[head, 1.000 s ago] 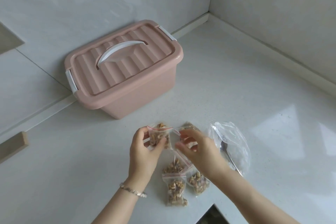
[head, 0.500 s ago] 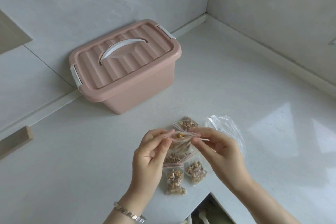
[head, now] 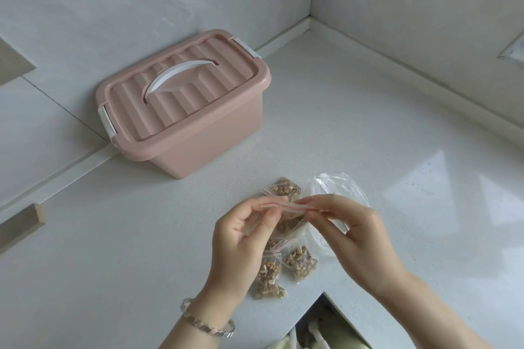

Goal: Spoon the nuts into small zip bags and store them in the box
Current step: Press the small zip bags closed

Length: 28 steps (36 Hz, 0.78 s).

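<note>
Both hands are holding one small zip bag [head: 286, 207] above the table [head: 368, 127], at its sealing strip. The left hand [head: 241, 238] is pinching the strip's left end between thumb and fingers; the right hand [head: 348, 232] is pinching the right part likewise. Neither hand is open.

The strip's long axis is running left to right between the two hands, nearly level, sagging slightly toward the right. The bag's body, with nuts inside, is hanging below the strip and is partly hidden by the fingers. Whether the seal is fully pressed along its length cannot be told.

Judgement: the step in hand is closing this bag. The sealing stroke would run along the strip's axis, so either hand can slide toward the other while the opposite one anchors its end.

Three filled bags [head: 269, 278] are lying on the table directly beneath and just beyond the hands. A large clear bag [head: 340, 187] is lying to the right, behind the right hand.

The box [head: 209, 144] is standing well apart, beyond and to the left of the hands, with its lid [head: 181, 85] on and both side clips down. It lies nearer the left hand. Judgement: the lid must come off before any bag goes in; storing has not yet begun.
</note>
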Motion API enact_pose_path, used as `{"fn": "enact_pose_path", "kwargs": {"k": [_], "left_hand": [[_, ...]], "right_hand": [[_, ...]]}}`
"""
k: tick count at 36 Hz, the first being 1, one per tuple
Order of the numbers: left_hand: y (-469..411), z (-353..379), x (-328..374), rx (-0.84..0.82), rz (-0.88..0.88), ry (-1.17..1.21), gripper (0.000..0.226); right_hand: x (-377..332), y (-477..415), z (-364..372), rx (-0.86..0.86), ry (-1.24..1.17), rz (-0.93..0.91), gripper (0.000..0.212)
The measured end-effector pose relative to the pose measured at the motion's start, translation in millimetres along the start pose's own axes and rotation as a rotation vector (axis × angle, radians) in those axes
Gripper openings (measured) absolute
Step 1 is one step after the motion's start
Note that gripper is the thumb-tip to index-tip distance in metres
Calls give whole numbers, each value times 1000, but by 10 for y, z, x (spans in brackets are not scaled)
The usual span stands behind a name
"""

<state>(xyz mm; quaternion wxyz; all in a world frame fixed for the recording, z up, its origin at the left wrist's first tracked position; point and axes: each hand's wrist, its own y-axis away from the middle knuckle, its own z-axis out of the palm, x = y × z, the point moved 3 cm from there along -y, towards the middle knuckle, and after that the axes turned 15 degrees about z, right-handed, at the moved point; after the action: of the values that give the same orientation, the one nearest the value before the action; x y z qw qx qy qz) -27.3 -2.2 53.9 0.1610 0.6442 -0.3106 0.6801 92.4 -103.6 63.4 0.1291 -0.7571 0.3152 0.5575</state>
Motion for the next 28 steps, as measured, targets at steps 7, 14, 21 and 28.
{"fn": "enact_pose_path", "kwargs": {"k": [7, 14, 21, 28], "left_hand": [[54, 153, 27, 76, -188, 117, 11], [52, 222, -1, 3, -300, 151, 23], [-1, 217, -26, -13, -292, 92, 7], [7, 225, -1, 1, -359, 176, 12]], "right_hand": [[14, 18, 73, -52, -338, 287, 18], [108, 39, 77, 8, -289, 352, 12], [131, 59, 83, 30, -246, 335, 10], [132, 36, -3, -17, -370, 397, 19]]}}
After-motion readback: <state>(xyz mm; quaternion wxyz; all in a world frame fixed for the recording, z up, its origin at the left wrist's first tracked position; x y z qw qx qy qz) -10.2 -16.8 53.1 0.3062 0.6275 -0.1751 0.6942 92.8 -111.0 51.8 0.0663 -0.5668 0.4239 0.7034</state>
